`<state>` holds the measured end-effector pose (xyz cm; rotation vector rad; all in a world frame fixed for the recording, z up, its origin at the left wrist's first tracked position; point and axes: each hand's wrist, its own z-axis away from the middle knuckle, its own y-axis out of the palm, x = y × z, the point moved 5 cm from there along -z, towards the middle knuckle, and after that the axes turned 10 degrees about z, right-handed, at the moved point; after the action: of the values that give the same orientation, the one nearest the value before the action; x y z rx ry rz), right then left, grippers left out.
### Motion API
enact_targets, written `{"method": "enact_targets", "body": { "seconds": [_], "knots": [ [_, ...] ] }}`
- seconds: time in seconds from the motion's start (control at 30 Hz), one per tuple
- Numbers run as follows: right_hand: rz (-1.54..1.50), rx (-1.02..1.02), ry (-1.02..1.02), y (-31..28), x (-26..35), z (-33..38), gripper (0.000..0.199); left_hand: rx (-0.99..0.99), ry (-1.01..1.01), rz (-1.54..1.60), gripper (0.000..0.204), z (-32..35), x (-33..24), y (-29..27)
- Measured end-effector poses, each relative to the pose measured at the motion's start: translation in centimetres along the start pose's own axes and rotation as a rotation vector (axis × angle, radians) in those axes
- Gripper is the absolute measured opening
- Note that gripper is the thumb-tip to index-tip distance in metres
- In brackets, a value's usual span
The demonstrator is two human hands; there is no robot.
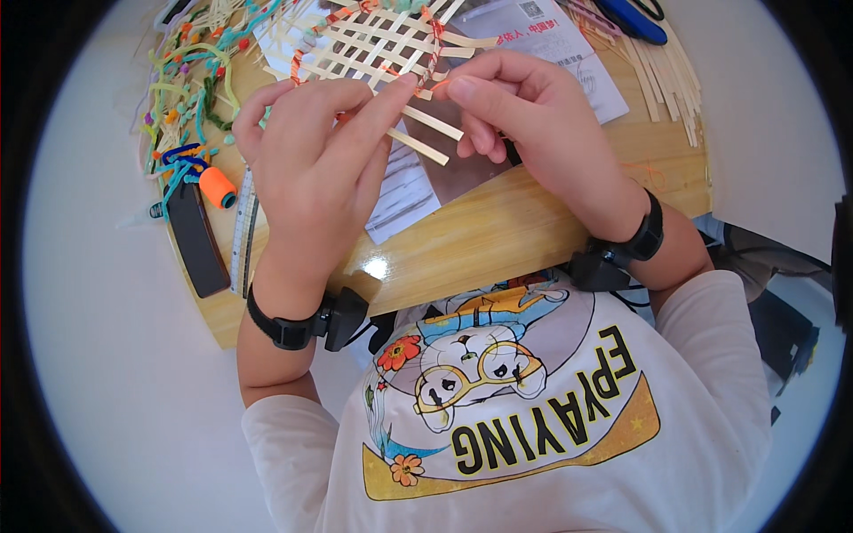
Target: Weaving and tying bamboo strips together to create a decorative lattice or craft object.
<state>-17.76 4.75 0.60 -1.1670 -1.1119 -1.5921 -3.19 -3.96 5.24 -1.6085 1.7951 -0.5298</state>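
Note:
A round weave of pale bamboo strips [378,44] lies at the top of the view, cropped by the upper edge. Its hoop [435,40] is wrapped in orange and pale green. Several strip ends poke out past the hoop toward me. My left hand [315,151] grips the near left side of the weave, fingertips pressed at its rim. To the right of that, my right hand [538,111] pinches a thin orange thread [440,86] between thumb and forefinger, close to the hoop. Its other fingers curl below. The fingers partly hide the weave's near edge.
Papers [582,67] lie beneath the weave on the wooden table [480,235]. To the left are colourful pipe cleaners [227,75], an orange thread spool [218,188], a dark flat case [197,240] and a ruler [242,235]. Blue-handled scissors [633,19] and loose bamboo strips [662,84] lie far right.

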Motion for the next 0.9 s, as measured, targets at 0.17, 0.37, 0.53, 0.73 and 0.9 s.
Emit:
{"method": "enact_targets", "body": {
  "seconds": [0.17, 0.37, 0.53, 0.73, 0.9],
  "knots": [
    [0.158, -0.12, -0.135, 0.3, 0.7, 0.4, 0.014, 0.02, -0.02, -0.019, 0.046, 0.3, -0.1, 0.1],
    [0.227, -0.174, -0.213, 0.4, 1.3, 1.0, 0.011, -0.005, -0.004, -0.055, 0.045, 0.1, -0.7, 0.0],
    [0.398, -0.268, -0.437, 0.2, 0.9, 1.0, 0.013, 0.05, -0.048, -0.023, 0.046, 0.2, -0.7, -0.1],
    [0.67, -0.31, -0.624, 0.5, 2.1, 1.6, 0.011, 0.018, -0.016, -0.018, 0.045, 0.2, -1.0, 0.3],
    [0.871, -0.293, -0.752, 0.7, 2.7, 1.7, 0.013, -0.007, -0.014, 0.028, 0.046, 0.2, -1.0, 0.2]
  ]
}}
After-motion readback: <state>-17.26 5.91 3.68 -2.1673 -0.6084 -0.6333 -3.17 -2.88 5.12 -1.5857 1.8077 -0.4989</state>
